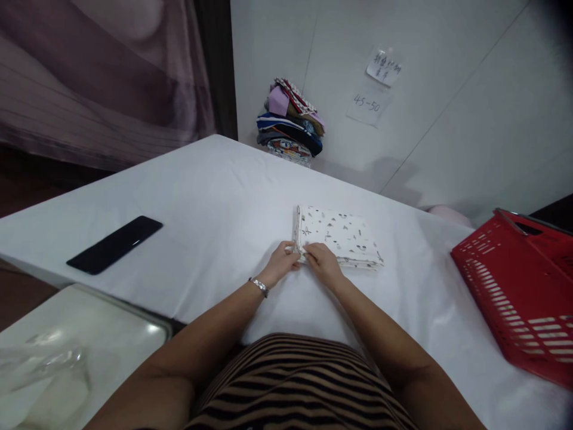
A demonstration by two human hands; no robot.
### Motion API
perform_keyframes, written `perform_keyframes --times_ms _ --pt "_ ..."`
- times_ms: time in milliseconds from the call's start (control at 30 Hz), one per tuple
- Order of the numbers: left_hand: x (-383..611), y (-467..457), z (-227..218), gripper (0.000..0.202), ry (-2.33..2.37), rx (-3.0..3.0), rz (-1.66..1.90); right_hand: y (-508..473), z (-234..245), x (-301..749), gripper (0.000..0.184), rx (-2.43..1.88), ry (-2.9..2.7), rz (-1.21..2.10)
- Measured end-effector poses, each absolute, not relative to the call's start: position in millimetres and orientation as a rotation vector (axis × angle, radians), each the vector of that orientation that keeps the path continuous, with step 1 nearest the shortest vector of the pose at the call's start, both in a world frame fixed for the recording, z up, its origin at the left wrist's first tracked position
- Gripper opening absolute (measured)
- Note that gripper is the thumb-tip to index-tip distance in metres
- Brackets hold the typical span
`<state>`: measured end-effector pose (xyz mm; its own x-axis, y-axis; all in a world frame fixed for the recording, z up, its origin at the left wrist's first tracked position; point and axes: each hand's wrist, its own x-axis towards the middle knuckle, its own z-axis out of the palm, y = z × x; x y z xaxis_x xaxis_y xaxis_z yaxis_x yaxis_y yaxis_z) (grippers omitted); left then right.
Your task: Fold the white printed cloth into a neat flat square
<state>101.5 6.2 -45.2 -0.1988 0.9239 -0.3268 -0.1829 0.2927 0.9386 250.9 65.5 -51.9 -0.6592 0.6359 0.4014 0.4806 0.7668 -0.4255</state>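
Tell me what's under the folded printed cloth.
The folded printed cloth rests on the white tablecloth, visible all around it. The patch directly beneath is covered and can't be seen. The left hand and right hand hide its near-left corner.

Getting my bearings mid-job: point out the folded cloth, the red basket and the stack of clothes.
Folded cloth [336,233], head view: middle of its patterned top.
Red basket [528,269], head view: its side wall.
Stack of clothes [290,122], head view: middle of its near side.
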Motion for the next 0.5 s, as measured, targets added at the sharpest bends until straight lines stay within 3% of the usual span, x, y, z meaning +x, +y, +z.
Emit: perform_keyframes --times_ms 233,500 --pt "100 17 -35 0.058 1.581 0.766 1.040 61 -50 246 0.024 -0.814 -2.511 0.305" --pt "98 20 -32 0.056 1.668 0.893 0.971 58 -50 267 0.030 -0.744 -2.496 0.245"
